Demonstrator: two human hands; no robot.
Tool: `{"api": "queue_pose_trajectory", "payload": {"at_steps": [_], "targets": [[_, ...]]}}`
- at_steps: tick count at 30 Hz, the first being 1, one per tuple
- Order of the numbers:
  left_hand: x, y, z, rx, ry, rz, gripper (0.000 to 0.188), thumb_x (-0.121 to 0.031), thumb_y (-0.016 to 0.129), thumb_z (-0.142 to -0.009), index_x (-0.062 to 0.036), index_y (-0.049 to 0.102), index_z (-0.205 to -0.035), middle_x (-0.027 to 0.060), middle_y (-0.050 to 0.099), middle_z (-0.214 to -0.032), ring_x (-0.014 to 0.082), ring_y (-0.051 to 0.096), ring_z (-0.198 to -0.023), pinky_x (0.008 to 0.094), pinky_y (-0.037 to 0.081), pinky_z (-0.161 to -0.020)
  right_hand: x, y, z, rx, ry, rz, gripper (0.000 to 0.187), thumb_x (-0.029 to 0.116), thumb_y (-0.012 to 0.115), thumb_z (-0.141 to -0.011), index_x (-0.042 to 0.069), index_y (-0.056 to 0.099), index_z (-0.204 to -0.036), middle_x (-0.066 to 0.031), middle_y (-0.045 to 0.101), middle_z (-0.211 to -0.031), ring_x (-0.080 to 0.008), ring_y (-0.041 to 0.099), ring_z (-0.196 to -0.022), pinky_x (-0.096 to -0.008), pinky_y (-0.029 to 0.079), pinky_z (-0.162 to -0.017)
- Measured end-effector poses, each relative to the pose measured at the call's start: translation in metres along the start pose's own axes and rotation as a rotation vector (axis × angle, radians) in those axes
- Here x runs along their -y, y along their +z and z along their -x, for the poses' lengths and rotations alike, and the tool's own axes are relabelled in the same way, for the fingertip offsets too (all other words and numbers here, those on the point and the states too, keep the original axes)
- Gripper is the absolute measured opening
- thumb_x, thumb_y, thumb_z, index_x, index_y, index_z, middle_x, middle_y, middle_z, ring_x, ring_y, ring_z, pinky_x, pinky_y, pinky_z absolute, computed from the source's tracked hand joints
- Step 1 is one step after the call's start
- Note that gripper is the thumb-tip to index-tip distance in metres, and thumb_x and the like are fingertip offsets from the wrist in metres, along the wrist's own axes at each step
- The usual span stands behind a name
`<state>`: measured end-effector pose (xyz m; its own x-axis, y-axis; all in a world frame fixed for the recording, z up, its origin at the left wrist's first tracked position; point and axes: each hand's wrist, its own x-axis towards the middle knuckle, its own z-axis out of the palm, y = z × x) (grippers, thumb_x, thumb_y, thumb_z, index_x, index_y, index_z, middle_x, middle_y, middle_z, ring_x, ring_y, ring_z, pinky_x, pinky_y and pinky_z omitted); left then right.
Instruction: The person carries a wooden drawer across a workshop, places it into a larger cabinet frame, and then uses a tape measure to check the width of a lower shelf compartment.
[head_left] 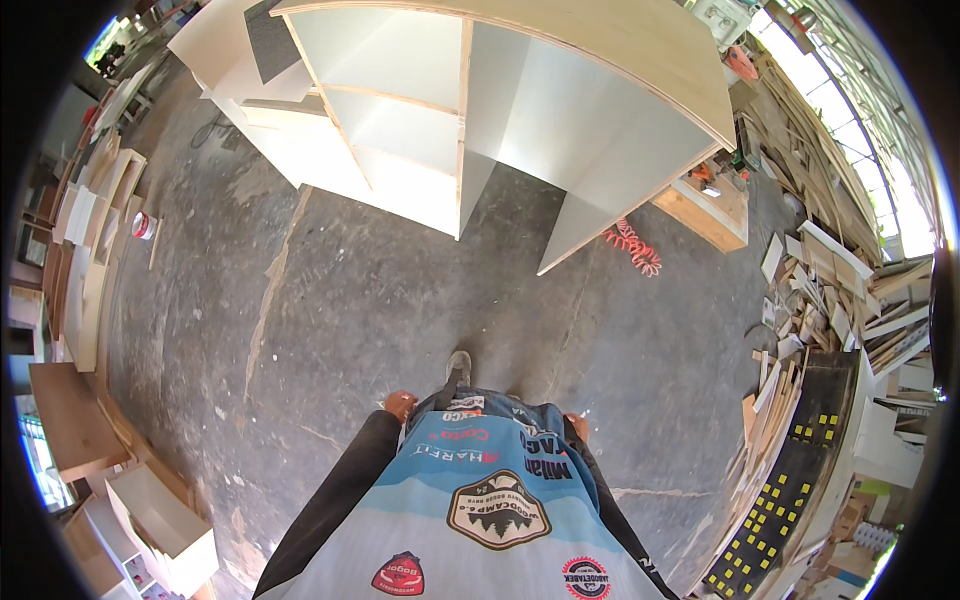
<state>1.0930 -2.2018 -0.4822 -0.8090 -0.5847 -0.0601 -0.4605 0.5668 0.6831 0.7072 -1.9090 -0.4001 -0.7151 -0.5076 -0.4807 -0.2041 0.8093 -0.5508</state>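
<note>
My left hand [401, 404] hangs beside my left hip, at the end of a dark sleeve. It is small and seen from above, so the set of its fingers is unclear; nothing shows in it. On the other side, my right hand [578, 424] hangs by my right hip, partly covered by my blue and white shirt [500, 450]. Its fingers are mostly hidden. Neither hand touches the large white cabinet [400, 130] ahead of me, which has plywood edges, a wooden panel along its far side and several compartments.
A coiled red air hose [635, 250] lies by the cabinet's right panel, near a wooden box [705, 212]. Wood offcuts [815, 300] and a dark board with yellow squares [775, 500] line the right. Cabinet parts [165, 530] and a small tub [144, 226] stand left.
</note>
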Motion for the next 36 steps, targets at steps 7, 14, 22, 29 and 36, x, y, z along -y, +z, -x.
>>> {"api": "queue_pose_trajectory", "payload": {"at_steps": [7,14,22,29,36], "targets": [[-0.006,-0.015,-0.031,0.051,-0.714,0.733,0.018,-0.016,0.059,-0.076,0.0010,0.064,-0.079,0.0103,0.064,-0.068,0.0184,0.062,-0.056,0.0314,0.051,-0.051,0.016,-0.002,0.011,-0.025,-0.062,-0.016,0.034,0.041,0.058,-0.078,0.010,0.069,-0.086,-0.0171,0.065,-0.080,-0.0334,0.064,-0.080,-0.0395,0.049,-0.068],[-0.022,-0.033,-0.049,0.071,-0.913,0.788,0.016,-0.012,0.059,-0.076,0.0032,0.062,-0.083,0.0120,0.061,-0.066,0.0197,0.059,-0.053,0.0327,0.051,-0.049,0.002,0.006,0.021,-0.091,-0.032,-0.013,0.030,0.040,0.058,-0.078,0.014,0.071,-0.085,-0.0129,0.066,-0.079,-0.0316,0.065,-0.077,-0.0383,0.049,-0.067],[-0.002,-0.027,-0.040,0.311,-0.206,0.276,0.016,-0.014,0.061,-0.075,0.0010,0.063,-0.081,0.0115,0.063,-0.068,0.0177,0.062,-0.058,0.0294,0.050,-0.055,-0.007,0.014,0.054,-0.224,0.063,-0.181,0.018,0.027,0.057,-0.075,0.016,0.071,-0.077,-0.0103,0.067,-0.076,-0.0272,0.065,-0.075,-0.0339,0.050,-0.066],[-0.028,-0.033,-0.079,0.404,-0.828,0.483,0.018,-0.015,0.058,-0.080,0.0026,0.061,-0.085,0.0117,0.062,-0.071,0.0204,0.061,-0.057,0.0328,0.049,-0.049,-0.051,0.036,0.099,-0.385,0.245,-0.198,0.018,0.023,0.059,-0.075,0.010,0.070,-0.077,-0.0106,0.067,-0.073,-0.0239,0.065,-0.070,-0.0329,0.049,-0.064],[-0.017,-0.044,-0.126,0.430,-0.914,0.778,0.012,-0.009,0.057,-0.081,0.0025,0.057,-0.085,0.0103,0.056,-0.067,0.0202,0.056,-0.054,0.0338,0.047,-0.046,-0.056,0.029,0.123,-0.538,0.543,-0.375,0.020,0.024,0.061,-0.074,0.007,0.070,-0.076,-0.0115,0.066,-0.070,-0.0229,0.064,-0.066,-0.0342,0.049,-0.064]]}}
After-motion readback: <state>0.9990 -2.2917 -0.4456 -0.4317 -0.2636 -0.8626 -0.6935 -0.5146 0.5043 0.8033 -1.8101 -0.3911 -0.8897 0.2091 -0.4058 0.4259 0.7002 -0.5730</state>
